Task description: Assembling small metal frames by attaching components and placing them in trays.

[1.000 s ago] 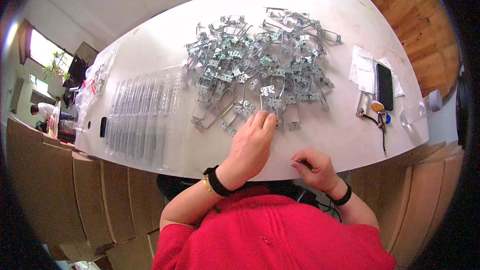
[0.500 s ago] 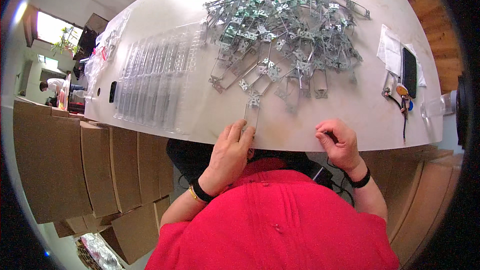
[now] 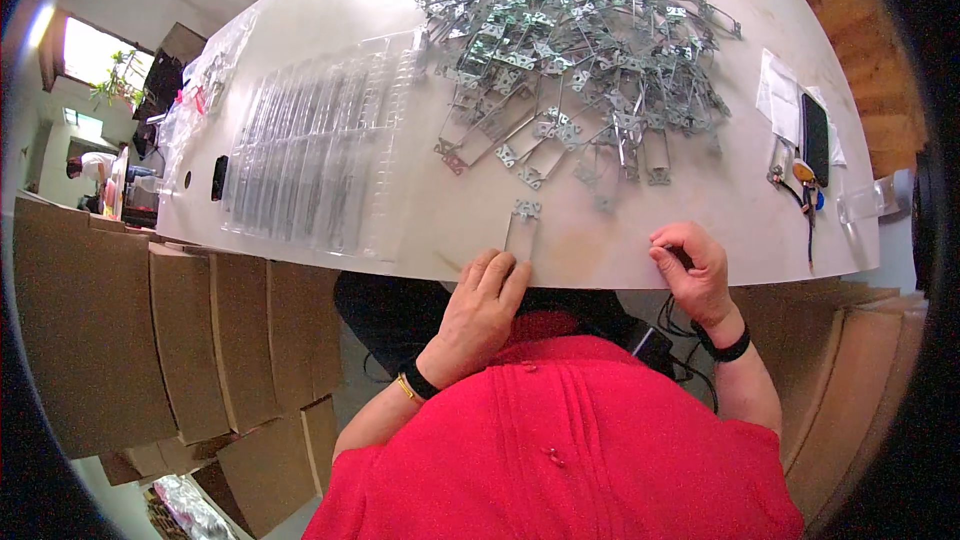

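Since a second ago, both of my hands have drawn back from the heap to the near edge of the desk (image 3: 640,240), and one metal bracket (image 3: 521,230) has come along with my left hand. That bracket, a narrow silver frame with a small plate at its far end, now lies flat on the white desk, apart from the pile and pointing away from me. My left hand (image 3: 480,305) rests palm down at the desk edge, its fingertips (image 3: 512,275) touching the near end of the bracket; that grip is loose, pressing rather than clenched around anything. My right hand (image 3: 692,270) sits further right on the same edge, fingers curled inward with thumb and forefinger pinched together. Whether something small is caught in that grip I cannot tell, since the fingers hide it.

Beyond the single bracket, the pile of metal brackets (image 3: 575,70) spreads across the far middle of the desk, tangled together. To the left of it lie clear plastic trays (image 3: 320,145), side by side. On the right are white papers (image 3: 785,100) with a dark phone (image 3: 815,138) on them, and a bunch of keys (image 3: 800,180) just below. Cardboard boxes (image 3: 150,340) stand on the floor at my left.
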A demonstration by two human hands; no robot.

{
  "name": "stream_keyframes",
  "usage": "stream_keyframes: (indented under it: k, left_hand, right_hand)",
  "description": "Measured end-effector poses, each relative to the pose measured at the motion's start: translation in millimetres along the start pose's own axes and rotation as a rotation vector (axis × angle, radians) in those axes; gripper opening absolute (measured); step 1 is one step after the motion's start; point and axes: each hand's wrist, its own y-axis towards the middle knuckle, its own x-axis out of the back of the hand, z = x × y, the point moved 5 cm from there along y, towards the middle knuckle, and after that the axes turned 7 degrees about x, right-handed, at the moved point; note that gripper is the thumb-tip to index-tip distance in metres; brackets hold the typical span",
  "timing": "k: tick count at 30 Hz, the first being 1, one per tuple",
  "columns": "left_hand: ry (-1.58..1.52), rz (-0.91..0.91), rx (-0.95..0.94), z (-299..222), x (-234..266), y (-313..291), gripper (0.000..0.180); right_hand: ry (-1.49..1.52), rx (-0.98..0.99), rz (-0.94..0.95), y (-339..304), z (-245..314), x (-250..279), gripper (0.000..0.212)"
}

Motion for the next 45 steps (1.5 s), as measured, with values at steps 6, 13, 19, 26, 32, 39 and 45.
stream_keyframes:
  k: [6, 13, 19, 26, 32, 39, 45]
  left_hand:
    - [-0.171, -0.081, -0.038, -0.7, 7.7, -1.1, 0.038]
    - [-0.705, -0.239, 0.282, 16.1, 26.1, 14.7, 0.024]
    - [-1.252, 0.029, 0.757, 42.2, -7.0, 24.3, 0.024]
    - [-1.281, 0.038, 0.759, 52.5, 0.5, 28.2, 0.021]
    - [-1.188, 0.034, 0.777, 51.7, -8.3, 27.2, 0.026]
    - [-1.192, -0.086, 0.752, 59.6, -16.7, 26.4, 0.027]
    - [-1.264, -0.123, 0.740, 62.3, -19.5, 23.8, 0.023]
  right_hand:
    - [-0.063, -0.013, 0.006, -0.5, 1.3, -5.1, 0.016]
    - [0.054, -0.204, 0.044, 2.2, 10.0, -24.6, 0.017]
    - [0.029, -0.112, 0.143, 15.2, 21.4, -36.8, 0.017]
    - [0.029, -0.081, 0.106, 26.4, 26.0, -48.1, 0.016]
    - [0.058, -0.081, 0.059, 23.5, 19.0, -58.6, 0.011]
    - [0.037, -0.015, 0.035, 32.1, 26.4, -68.1, 0.009]
    - [0.061, 0.091, -0.017, 43.4, 28.6, -78.4, 0.007]
